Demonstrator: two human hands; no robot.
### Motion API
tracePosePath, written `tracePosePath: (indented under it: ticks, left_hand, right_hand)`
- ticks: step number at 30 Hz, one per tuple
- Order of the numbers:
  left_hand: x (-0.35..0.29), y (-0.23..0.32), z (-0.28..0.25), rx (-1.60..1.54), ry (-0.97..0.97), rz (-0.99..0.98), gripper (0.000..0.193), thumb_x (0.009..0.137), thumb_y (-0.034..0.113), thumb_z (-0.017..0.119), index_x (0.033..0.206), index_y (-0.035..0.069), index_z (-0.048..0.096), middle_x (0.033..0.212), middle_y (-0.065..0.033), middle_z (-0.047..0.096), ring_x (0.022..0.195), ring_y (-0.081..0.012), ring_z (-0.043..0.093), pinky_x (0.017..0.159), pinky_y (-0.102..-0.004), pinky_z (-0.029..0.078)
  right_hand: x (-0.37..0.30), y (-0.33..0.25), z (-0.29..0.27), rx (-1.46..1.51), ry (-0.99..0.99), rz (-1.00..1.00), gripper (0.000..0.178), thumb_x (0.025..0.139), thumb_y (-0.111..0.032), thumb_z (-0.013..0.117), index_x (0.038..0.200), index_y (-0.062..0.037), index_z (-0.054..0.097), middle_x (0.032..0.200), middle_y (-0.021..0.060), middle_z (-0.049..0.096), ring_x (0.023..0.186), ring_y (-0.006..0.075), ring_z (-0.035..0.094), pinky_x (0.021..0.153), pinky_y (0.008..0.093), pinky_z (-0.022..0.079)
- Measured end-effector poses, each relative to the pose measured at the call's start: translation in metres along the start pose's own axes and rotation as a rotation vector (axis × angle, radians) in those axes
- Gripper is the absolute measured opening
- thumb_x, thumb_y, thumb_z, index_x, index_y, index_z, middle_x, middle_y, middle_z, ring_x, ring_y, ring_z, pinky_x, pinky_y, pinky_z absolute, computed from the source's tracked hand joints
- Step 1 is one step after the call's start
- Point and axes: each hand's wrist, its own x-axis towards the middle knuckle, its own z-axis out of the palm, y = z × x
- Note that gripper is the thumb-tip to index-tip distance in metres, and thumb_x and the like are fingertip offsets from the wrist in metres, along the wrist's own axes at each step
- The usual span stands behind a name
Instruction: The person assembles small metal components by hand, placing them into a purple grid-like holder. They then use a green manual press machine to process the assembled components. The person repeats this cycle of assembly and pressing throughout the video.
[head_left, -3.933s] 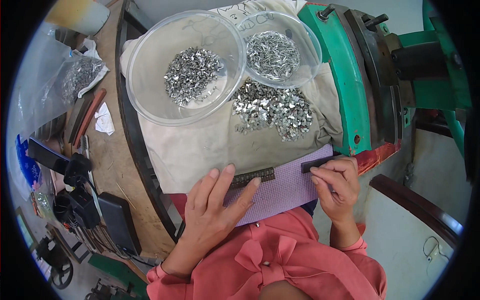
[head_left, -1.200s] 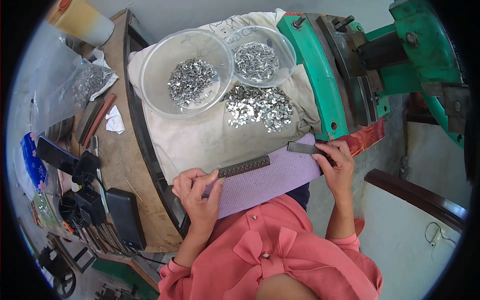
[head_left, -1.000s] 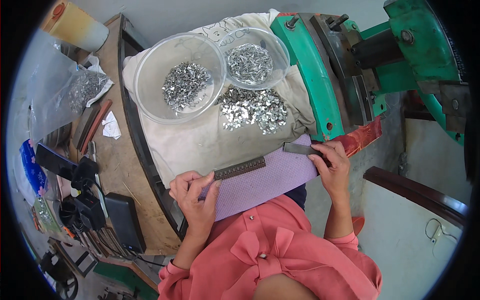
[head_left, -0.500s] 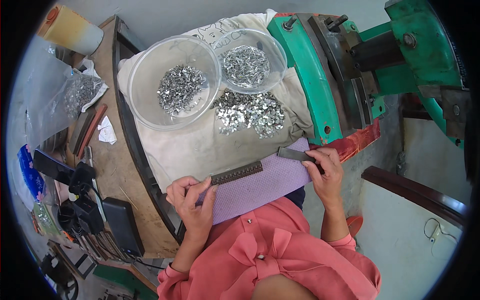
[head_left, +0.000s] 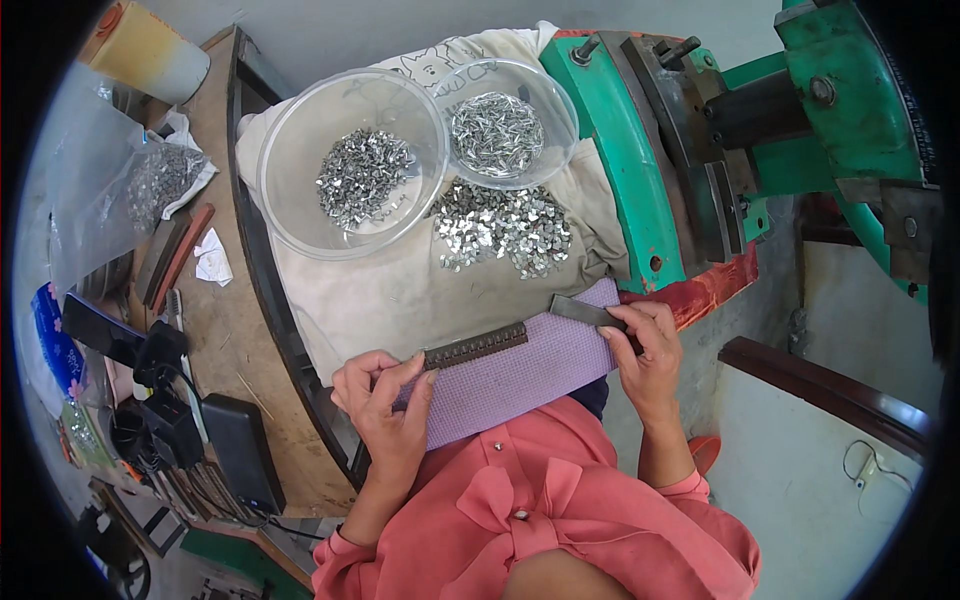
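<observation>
My left hand (head_left: pixel 388 402) is closed on the left end of a dark slotted metal bar (head_left: pixel 476 345), which lies along the purple textured mat (head_left: pixel 480 390). Between the fingers of my right hand (head_left: pixel 648 352) is a plain dark flat metal bar (head_left: pixel 582 311), held by its right end over the mat's right part. The two bars are apart. Beyond them, a pile of small shiny metal pieces (head_left: pixel 510 232) lies on the cloth. Behind the pile stand a large clear plastic tub (head_left: pixel 275 205) with small metal parts and a smaller clear tub (head_left: pixel 563 120) with thin metal pins.
A green machine press (head_left: pixel 640 210) stands at the right of the cloth (head_left: pixel 330 310). On the wooden table (head_left: pixel 235 340) at left are a black box-shaped device (head_left: pixel 243 455), a plastic bag (head_left: pixel 165 180) of metal parts and a yellowish container (head_left: pixel 150 55). A dark beam (head_left: pixel 820 395) lies at right.
The flat bar in my right hand has shifted slightly left and tilted a little more. My left hand and the slotted bar have barely moved.
</observation>
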Motion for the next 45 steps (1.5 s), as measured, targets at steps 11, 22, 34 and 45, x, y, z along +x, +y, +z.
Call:
tracePosePath:
  ticks: [11, 22, 34, 45]
  left_hand:
    - [0.005, 0.006, -0.006, 0.031, -0.033, -0.044, 0.027, 0.079, 0.012, 0.078, 0.105, 0.010, 0.071, 0.099, -0.0059, 0.058, 0.098, -0.0240, 0.051, 0.088, -0.0356, 0.032]
    - [0.013, 0.009, -0.007, 0.034, -0.083, -0.058, 0.011, 0.094, 0.018, 0.064, 0.090, 0.009, 0.060, 0.098, -0.0080, 0.058, 0.093, -0.0260, 0.052, 0.082, -0.0382, 0.033]
    - [0.013, 0.019, -0.003, 0.000, -0.120, -0.051, 0.015, 0.085, 0.016, 0.070, 0.092, 0.007, 0.060, 0.100, -0.0075, 0.055, 0.100, -0.0276, 0.052, 0.084, -0.0431, 0.037]
    - [0.013, 0.000, -0.016, -0.038, -0.228, 0.141, 0.030, 0.076, 0.017, 0.078, 0.104, 0.011, 0.069, 0.106, -0.0090, 0.059, 0.101, -0.0303, 0.057, 0.085, -0.0432, 0.042]
  right_hand:
    - [0.021, -0.042, 0.011, 0.070, -0.115, -0.277, 0.031, 0.074, -0.005, 0.083, 0.103, -0.0033, 0.072, 0.096, 0.0092, 0.063, 0.084, 0.0262, 0.061, 0.071, 0.0354, 0.051]
    - [0.040, -0.066, 0.043, 0.129, -0.350, -0.446, 0.032, 0.077, -0.007, 0.080, 0.106, -0.0039, 0.068, 0.100, 0.0096, 0.062, 0.087, 0.0286, 0.061, 0.072, 0.0387, 0.052]
    - [0.027, -0.063, 0.033, 0.077, -0.335, -0.214, 0.038, 0.075, -0.001, 0.081, 0.111, -0.0018, 0.070, 0.096, 0.0117, 0.061, 0.086, 0.0296, 0.059, 0.076, 0.0378, 0.049]
    - [0.020, -0.045, 0.032, 0.173, -0.248, -0.264, 0.027, 0.075, -0.005, 0.080, 0.101, -0.0051, 0.074, 0.093, 0.0107, 0.067, 0.090, 0.0295, 0.061, 0.079, 0.0388, 0.049]
